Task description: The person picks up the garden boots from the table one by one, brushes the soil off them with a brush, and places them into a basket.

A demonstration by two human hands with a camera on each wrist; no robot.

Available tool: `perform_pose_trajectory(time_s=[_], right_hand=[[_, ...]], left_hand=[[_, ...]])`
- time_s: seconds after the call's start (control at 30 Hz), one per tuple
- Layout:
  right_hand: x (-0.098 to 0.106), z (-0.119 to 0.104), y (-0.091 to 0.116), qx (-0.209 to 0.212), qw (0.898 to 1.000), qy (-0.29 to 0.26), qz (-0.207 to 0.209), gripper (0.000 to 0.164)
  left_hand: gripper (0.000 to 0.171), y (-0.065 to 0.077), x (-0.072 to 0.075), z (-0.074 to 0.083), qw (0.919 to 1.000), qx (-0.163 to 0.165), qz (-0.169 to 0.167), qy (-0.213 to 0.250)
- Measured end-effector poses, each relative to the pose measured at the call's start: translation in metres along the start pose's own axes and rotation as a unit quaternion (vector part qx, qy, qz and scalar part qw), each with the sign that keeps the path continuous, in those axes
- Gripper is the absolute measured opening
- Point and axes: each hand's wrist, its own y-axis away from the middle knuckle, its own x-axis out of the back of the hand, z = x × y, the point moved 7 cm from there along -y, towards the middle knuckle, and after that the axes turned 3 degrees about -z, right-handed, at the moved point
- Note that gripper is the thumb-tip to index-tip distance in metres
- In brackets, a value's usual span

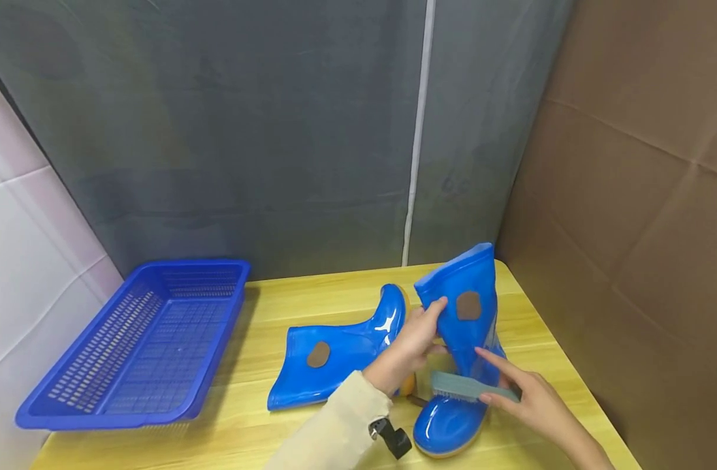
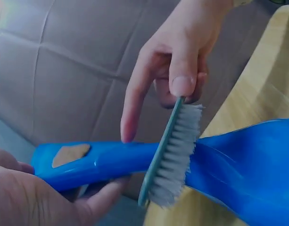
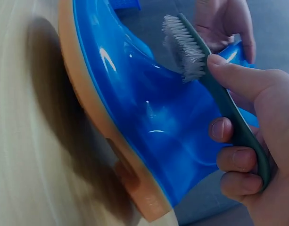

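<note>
A shiny blue rain boot (image 1: pixel 478 271) with a brown patch (image 1: pixel 469 305) on its shaft stands tilted at the right of the table. My left hand (image 1: pixel 414 336) grips the shaft from the left side, thumb across the front. My right hand (image 1: pixel 531 398) holds a grey-green scrub brush (image 1: pixel 464 385) by its handle, its index finger (image 2: pixel 130 120) stretched out to the shaft. White bristles (image 3: pixel 184 47) face the boot's instep, just above the toe. In the right wrist view the boot's orange sole (image 3: pixel 94 106) shows along its edge.
A second blue boot (image 1: pixel 341 365), also with a brown patch (image 1: pixel 318 354), lies on its side left of my left hand. A blue plastic basket (image 1: pixel 220 339) stands at the table's left. Grey cloth (image 1: pixel 276 130) hangs behind, and a brown panel (image 1: pixel 640 228) borders the right.
</note>
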Motion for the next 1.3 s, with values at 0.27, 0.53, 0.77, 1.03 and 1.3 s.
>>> perform_pose_trajectory(time_s=[0.27, 0.53, 0.77, 1.03, 1.3], right_hand=[[-0.009, 0.011, 0.002, -0.040, 0.998, -0.028, -0.039, 0.068], [0.000, 0.010, 0.006, -0.010, 1.000, 0.011, 0.006, 0.071], [0.006, 0.016, 0.009, 0.019, 0.998, 0.045, 0.041, 0.073], [-0.003, 0.028, 0.006, -0.014, 1.000, 0.025, 0.013, 0.072], [-0.001, 0.028, 0.003, 0.002, 0.999, 0.036, 0.028, 0.067]], left_hand=[[0.055, -0.005, 0.024, -0.024, 0.9963, 0.018, -0.014, 0.083], [0.058, 0.013, 0.019, -0.043, 0.9703, 0.021, -0.056, 0.234], [0.069, 0.028, 0.013, -0.046, 0.9772, -0.012, -0.036, 0.209], [0.093, 0.029, 0.044, -0.033, 0.9917, -0.102, 0.078, -0.012], [0.071, 0.028, 0.063, -0.011, 0.9760, -0.175, 0.093, -0.089]])
